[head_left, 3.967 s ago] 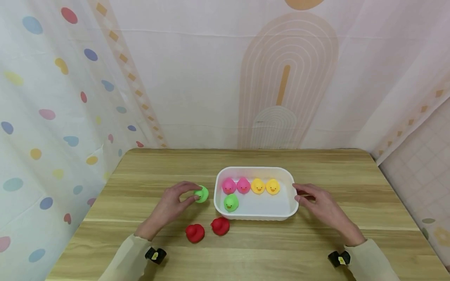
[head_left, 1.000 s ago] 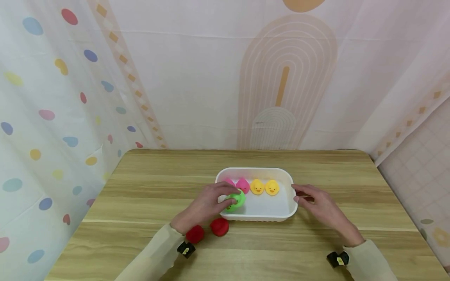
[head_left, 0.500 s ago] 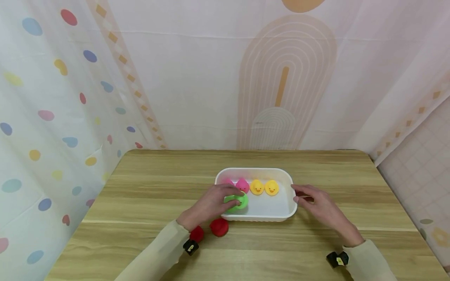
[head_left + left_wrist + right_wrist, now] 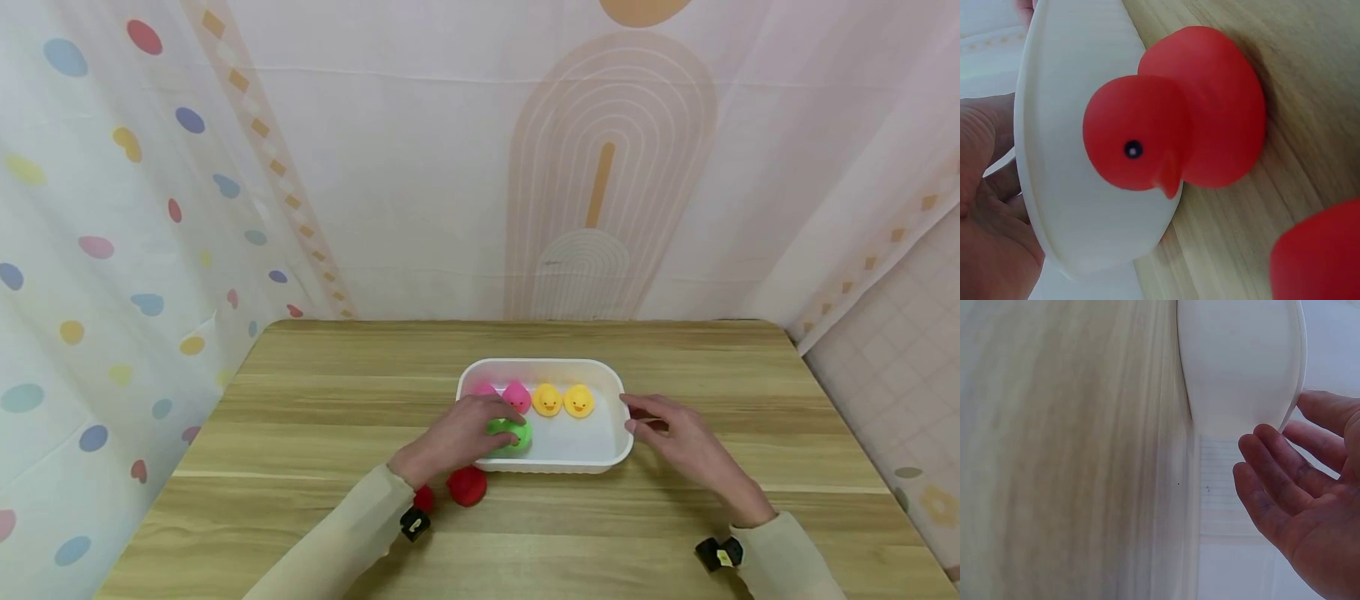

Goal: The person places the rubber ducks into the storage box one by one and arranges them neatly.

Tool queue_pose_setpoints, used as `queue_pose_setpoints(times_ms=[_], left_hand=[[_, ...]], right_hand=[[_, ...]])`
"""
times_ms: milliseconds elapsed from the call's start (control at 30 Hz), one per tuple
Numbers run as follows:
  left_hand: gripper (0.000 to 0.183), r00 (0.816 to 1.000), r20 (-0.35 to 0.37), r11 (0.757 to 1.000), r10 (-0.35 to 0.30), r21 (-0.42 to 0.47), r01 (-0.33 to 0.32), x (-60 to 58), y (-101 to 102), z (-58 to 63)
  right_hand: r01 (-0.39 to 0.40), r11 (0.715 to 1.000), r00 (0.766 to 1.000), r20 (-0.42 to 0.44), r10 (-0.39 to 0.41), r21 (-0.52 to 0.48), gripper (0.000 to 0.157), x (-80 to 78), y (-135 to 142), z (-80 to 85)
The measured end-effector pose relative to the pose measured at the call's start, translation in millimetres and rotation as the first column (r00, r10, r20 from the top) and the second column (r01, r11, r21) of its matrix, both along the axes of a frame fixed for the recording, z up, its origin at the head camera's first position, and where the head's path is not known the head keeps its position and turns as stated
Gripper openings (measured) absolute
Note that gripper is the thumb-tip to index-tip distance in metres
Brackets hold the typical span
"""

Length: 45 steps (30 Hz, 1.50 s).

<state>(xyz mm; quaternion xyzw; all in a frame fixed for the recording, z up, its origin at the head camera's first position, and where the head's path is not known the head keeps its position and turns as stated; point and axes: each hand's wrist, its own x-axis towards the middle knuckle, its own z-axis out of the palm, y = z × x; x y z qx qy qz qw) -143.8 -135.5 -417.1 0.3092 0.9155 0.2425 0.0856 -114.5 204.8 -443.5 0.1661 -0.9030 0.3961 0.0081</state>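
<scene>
In the head view my left hand (image 4: 467, 432) reaches over the left end of a white plastic box (image 4: 573, 460). Its thumb and fingers pinch a green rubber duck (image 4: 521, 438) low inside. Another green duck (image 4: 496, 427) is mostly hidden beneath that hand. Two pink ducks (image 4: 517, 397), one partly covered, and two yellow ducks (image 4: 578, 401) line the back of the box. At the box's right end my right hand (image 4: 681, 437) touches the rim with loosely extended fingers. The right wrist view shows those fingertips (image 4: 1264, 432) against the outer wall.
A red duck (image 4: 467, 486) sits on the wooden table (image 4: 585, 533) close to the box's front left corner. Beside it a second red duck (image 4: 424, 498) is partly hidden by the left wrist. A patterned curtain (image 4: 420, 192) hangs behind the table.
The left hand has carried the green duck from the table rightward into the box, then lowered it slightly beside the other green duck. The right hand stays at the box's right end.
</scene>
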Motion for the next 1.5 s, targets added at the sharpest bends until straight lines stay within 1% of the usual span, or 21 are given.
queue_pose_setpoints(times_ms=[233,333,500,733,900,1133,1233,1333,1500], left_hand=[[0.026,1.0,0.012,1.0,-0.014,-0.022,0.014,-3.1,5,-1.9],[0.026,1.0,0.026,1.0,-0.012,-0.024,0.012,-3.9,7,-2.8],[0.026,0.999,0.044,0.999,-0.029,-0.014,0.03,-5.2,10,-4.4],[0.024,0.998,0.041,0.999,-0.046,-0.014,0.047,-5.9,10,-5.4],[0.024,0.998,0.032,0.998,-0.046,-0.029,0.047,-5.9,11,-5.8],[0.03,0.999,0.037,0.998,-0.016,-0.052,0.018,-1.1,11,-1.7],[0.031,0.999,0.042,1.0,0.003,-0.03,-0.002,3.1,5,3.3],[0.033,0.999,0.052,1.0,0.016,0.018,-0.017,7.1,-4,8.9],[0.036,0.999,0.039,0.993,0.004,0.12,-0.009,14.0,-20,15.4]], right_hand=[[0.002,1.0,1.0,-0.002,-0.002,0.006,0.041,-0.1,0,0.0],[0.001,1.0,1.0,-0.004,-0.001,0.007,0.041,-0.2,0,-0.1],[0.004,1.0,1.0,-0.007,-0.004,0.003,0.04,-0.5,-1,-0.6],[0.001,1.0,1.0,-0.015,-0.001,0.004,0.04,-0.6,-1,-0.7],[-0.001,1.0,1.0,-0.012,0.001,0.0,0.04,-0.3,0,-0.7],[0.003,1.0,1.0,-0.007,-0.003,-0.006,0.04,0.1,0,-0.4],[0.004,1.0,1.0,-0.006,-0.004,-0.003,0.04,0.3,-1,-0.3],[0.004,1.0,1.0,-0.004,-0.004,-0.001,0.041,0.4,-1,-0.1],[0.007,1.0,1.0,-0.008,-0.007,0.005,0.041,0.2,0,-0.7]])
